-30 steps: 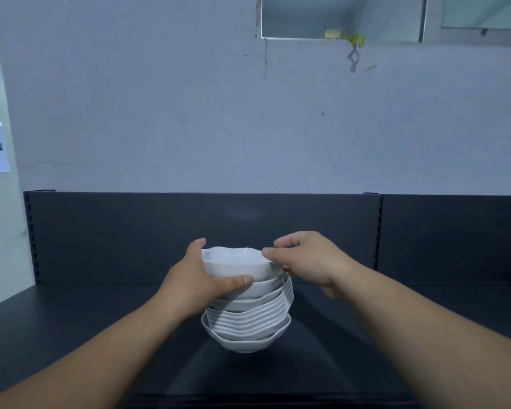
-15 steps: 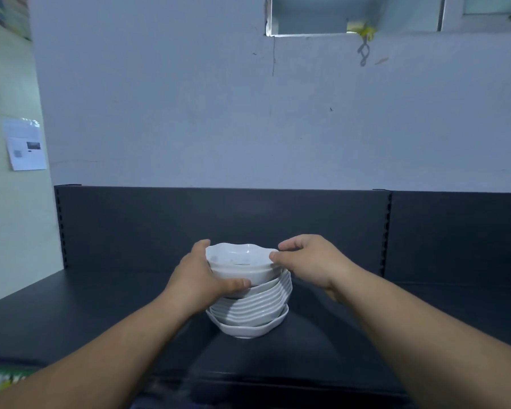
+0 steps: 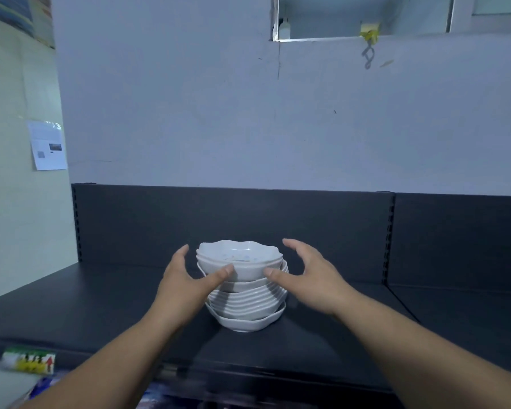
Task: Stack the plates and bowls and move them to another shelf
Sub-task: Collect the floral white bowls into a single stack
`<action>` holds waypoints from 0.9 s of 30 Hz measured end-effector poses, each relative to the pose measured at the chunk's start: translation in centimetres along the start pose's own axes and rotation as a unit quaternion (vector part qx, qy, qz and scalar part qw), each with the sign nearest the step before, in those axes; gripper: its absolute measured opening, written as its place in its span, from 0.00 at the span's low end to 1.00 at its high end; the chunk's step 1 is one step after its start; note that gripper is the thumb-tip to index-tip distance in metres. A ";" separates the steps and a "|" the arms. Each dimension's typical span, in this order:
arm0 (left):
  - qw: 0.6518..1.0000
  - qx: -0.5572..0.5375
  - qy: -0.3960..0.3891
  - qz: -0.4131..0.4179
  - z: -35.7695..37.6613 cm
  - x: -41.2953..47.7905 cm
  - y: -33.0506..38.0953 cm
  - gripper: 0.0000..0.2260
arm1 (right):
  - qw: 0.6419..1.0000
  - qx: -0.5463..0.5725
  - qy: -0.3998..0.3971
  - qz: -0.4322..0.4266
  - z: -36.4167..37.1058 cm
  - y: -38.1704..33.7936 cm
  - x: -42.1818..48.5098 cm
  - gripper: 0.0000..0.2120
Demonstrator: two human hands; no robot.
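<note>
Head view: stack of white wavy-rimmed ceramic-looking plates and bowls sits mid-way along the dark grey metal shelf. Left hand and right hand flank it, fingers spread, gripping nothing. Thumbs are at the top bowl; contact unclear. Likely heavy, glazed, slippery, brittle; upper bowls sit slightly skewed. Lift from under the bottom dish, both sides, not by the top.

White printed paper sheet stuck on pale green side wall, yellow tape scrap at white-framed wall recess above, blurred green-and-yellow packet lower left.
</note>
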State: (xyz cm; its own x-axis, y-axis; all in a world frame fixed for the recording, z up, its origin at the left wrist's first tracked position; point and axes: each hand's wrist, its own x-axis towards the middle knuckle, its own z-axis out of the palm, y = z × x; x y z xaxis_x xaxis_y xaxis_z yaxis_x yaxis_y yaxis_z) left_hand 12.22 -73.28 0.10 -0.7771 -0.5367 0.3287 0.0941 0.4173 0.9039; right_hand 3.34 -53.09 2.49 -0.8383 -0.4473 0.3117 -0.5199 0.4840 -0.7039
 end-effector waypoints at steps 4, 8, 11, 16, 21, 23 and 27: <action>0.997 -0.075 -0.015 -0.013 0.7 0.4 -1.2 0.43 | 0.999 0.034 -0.003 0.005 0.8 0.6 0.4 0.32; 0.995 -0.091 -0.028 -0.007 1.6 1.4 -1.1 0.31 | 0.998 0.054 0.010 0.020 1.4 0.5 1.4 0.30; 0.998 -0.068 -0.015 0.001 1.9 1.5 -0.8 0.27 | 0.998 0.057 0.007 0.024 1.8 0.4 1.6 0.31; 0.998 -0.060 0.001 0.015 2.1 1.2 -0.7 0.29 | 0.998 0.057 0.020 0.024 2.3 0.2 1.7 0.31; 0.998 -0.049 0.012 0.021 2.3 1.0 -1.1 0.32 | 0.997 0.070 0.030 0.028 2.7 0.1 1.6 0.31; 0.998 -0.047 0.017 0.023 2.4 1.1 -1.2 0.33 | 0.996 0.069 0.037 0.030 2.8 0.1 1.6 0.31; 0.998 -0.045 0.021 0.026 2.4 1.3 -1.4 0.33 | 0.995 0.087 0.039 0.031 2.9 0.4 1.7 0.32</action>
State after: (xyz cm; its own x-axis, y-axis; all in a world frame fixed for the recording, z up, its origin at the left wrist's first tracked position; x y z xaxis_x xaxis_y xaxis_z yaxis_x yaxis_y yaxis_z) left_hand 9.57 -72.79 -1.38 -0.7436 -0.5467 0.3850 0.1903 0.3789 0.9057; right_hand 2.19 -55.82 0.88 -0.8816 -0.3582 0.3074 -0.4361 0.3689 -0.8208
